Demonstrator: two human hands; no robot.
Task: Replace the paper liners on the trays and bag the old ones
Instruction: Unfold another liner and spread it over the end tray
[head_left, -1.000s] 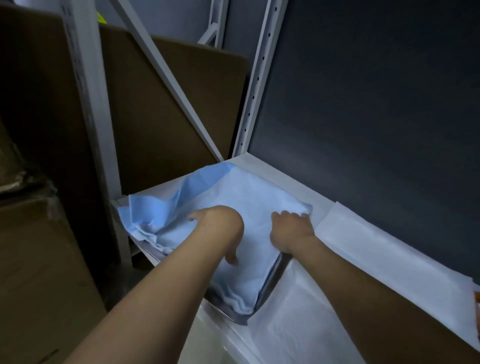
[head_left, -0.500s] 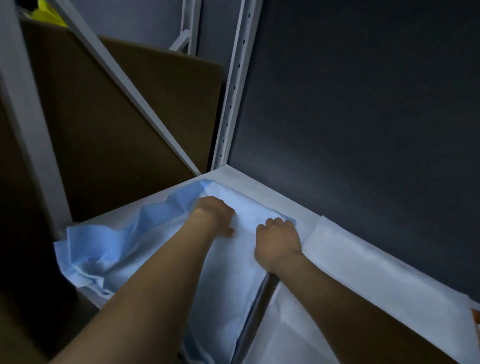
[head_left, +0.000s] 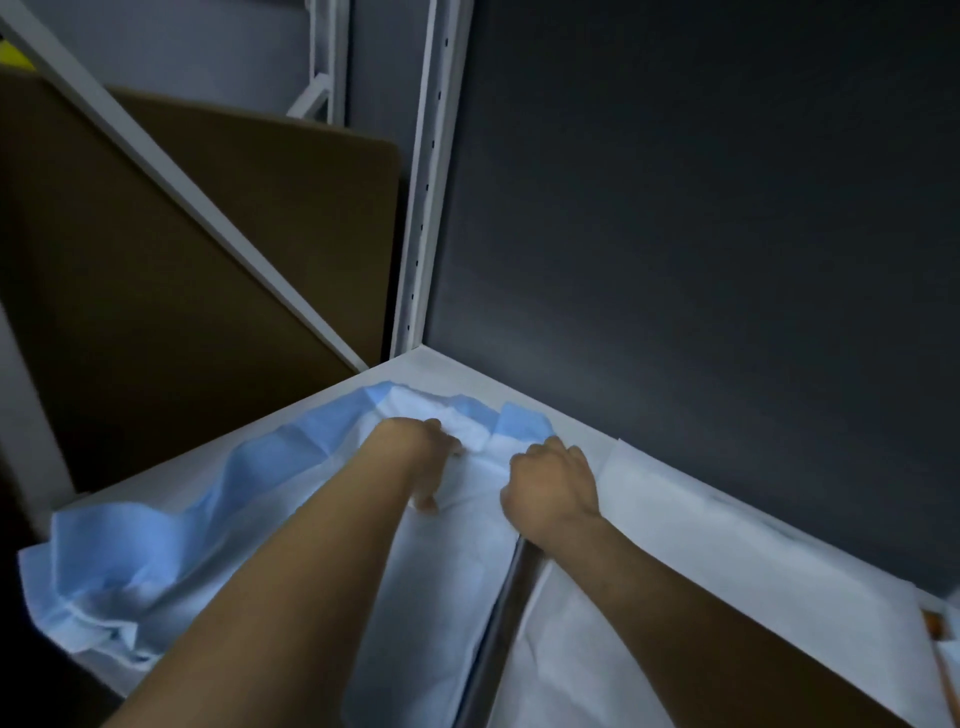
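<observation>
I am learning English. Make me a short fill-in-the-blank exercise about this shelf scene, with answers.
The left hand and the right hand touch the ___ liner.
The white paper lies to the ___ of the liner.
The cardboard beside the shelf is ___.
Answers: blue; right; brown.

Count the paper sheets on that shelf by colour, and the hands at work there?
Blue paper sheet: 1
White paper sheet: 1
Hands: 2, the left hand and the right hand, both on the blue one
Total: 4
</observation>
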